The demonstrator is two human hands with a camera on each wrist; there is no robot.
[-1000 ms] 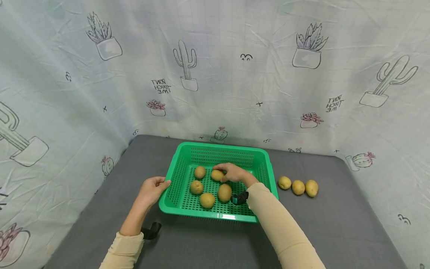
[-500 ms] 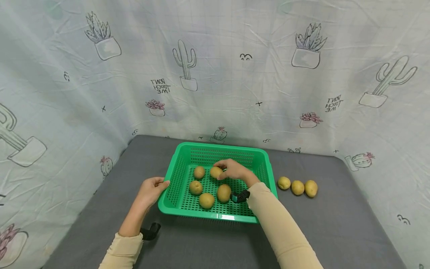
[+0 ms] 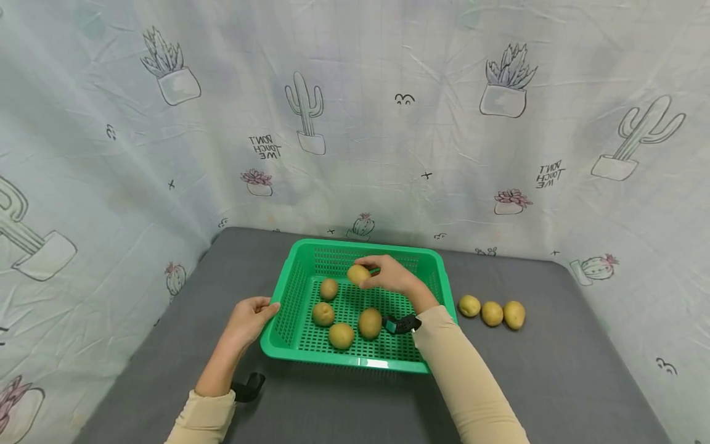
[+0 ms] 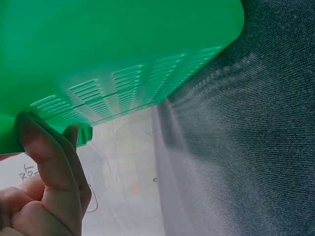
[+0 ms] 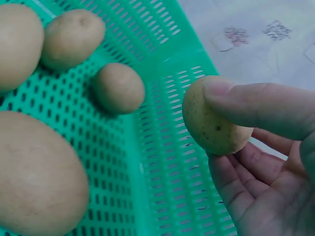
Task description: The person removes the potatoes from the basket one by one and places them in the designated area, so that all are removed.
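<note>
A green perforated plastic basket (image 3: 394, 365) sits on the grey cloth. My left hand (image 3: 248, 319) grips its left rim, thumb on top and fingers underneath; the left wrist view shows those fingers (image 4: 54, 162) curled up under the rim. Over the back of the basket, my right hand (image 3: 391, 274) pinches a small yellow potato (image 3: 358, 275) between thumb and fingers. In the right wrist view this potato (image 5: 214, 118) is held up off the basket's floor. Several other potatoes lie in the basket, including a larger one (image 3: 370, 324) nearest the right wrist.
Three potatoes lie in a row on the cloth right of the basket, the middle potato (image 3: 492, 314) among them. A curtain (image 3: 355, 123) printed with cacti hangs behind and along both sides. The grey cloth (image 3: 344, 407) covers the surface in front.
My right hand has raised the potato from the basket's floor, moving slightly toward the back. My left hand keeps its hold on the rim. The other potatoes have stayed in place.
</note>
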